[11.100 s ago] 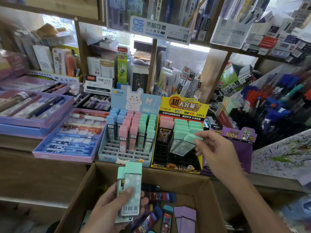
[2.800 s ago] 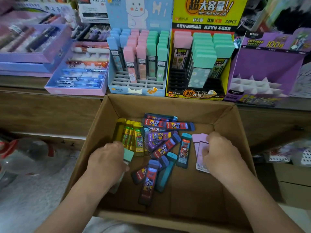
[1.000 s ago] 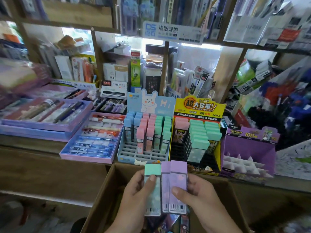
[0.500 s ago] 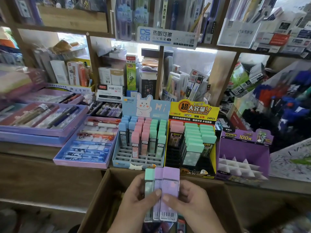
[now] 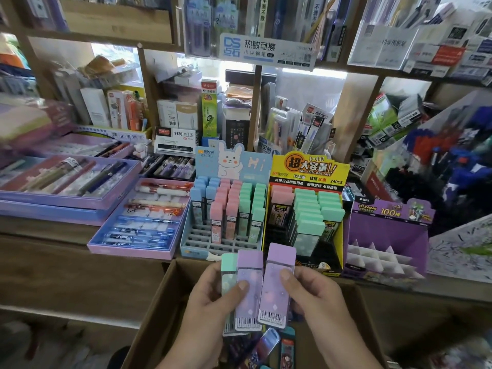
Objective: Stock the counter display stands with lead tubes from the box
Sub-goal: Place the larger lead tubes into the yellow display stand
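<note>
Head view: hands gripping tubes

The left hand covers most of the green tube; its lower label can't be read. The box runs off the bottom edge, and the tubes inside are mostly hidden behind the held ones. Shelf goods at far left and far right are blurred beyond telling.
</note>
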Available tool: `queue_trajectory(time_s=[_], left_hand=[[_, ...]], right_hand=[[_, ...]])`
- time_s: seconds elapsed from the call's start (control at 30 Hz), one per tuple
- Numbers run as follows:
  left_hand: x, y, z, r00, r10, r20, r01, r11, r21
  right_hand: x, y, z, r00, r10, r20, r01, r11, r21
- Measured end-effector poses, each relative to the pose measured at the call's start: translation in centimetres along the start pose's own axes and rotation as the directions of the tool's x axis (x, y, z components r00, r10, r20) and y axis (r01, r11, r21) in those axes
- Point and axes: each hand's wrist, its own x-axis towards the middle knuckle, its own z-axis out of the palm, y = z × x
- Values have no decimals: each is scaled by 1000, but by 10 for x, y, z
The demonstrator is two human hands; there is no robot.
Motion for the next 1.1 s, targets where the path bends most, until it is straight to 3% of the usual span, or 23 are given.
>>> queue_trajectory(time_s=[0.37,0.57,0.7,1.1], left_hand=[[-1,11,-6,989,-31,-148,31,1000,3],[-2,15,-4,986,-31,-161,33,999,10],[-2,16,-2,986,-27,-164,30,999,12],[-4,17,2,977,-47,-207,55,998,32]], right_hand=[[12,-42,-14,964,-262,-43,254,958,-136],[21,-64,-19,904,-424,-42,381,848,-370],[26,-75,-25,880,-475,-22,419,796,-437],[26,-96,-49,833,-544,-102,469,791,-393]])
